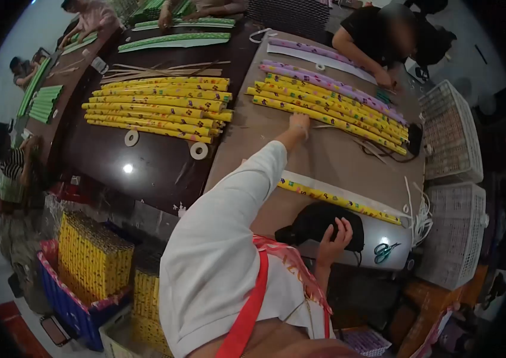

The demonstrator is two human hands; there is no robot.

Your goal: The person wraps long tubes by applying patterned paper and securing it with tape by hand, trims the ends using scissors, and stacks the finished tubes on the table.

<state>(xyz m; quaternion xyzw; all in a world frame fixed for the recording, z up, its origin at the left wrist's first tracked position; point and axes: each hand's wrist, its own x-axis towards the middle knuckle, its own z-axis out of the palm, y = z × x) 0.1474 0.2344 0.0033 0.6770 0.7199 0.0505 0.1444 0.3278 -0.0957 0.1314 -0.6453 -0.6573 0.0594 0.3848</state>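
Observation:
My left hand (300,123), at the end of a white sleeve, reaches to the lower edge of the yellow patterned rolls (330,110) on the brown table. Its fingers look curled; what they hold, if anything, is hidden. My right hand (336,237) is raised beside a black bag (306,225), fingers apart and nothing in them. Between my hands and the table's near edge, a single yellow roll (336,198) lies on a pale sheet (360,196). Purple rolls (336,83) lie beyond the yellow ones. Teal-handled scissors (386,252) rest at the right.
More yellow rolls (157,107) and tape rings (198,151) lie on the dark table at left. A co-worker in black (372,39) leans over the far side. White baskets (453,131) stand at right; a blue crate (74,310) of yellow rolls stands lower left.

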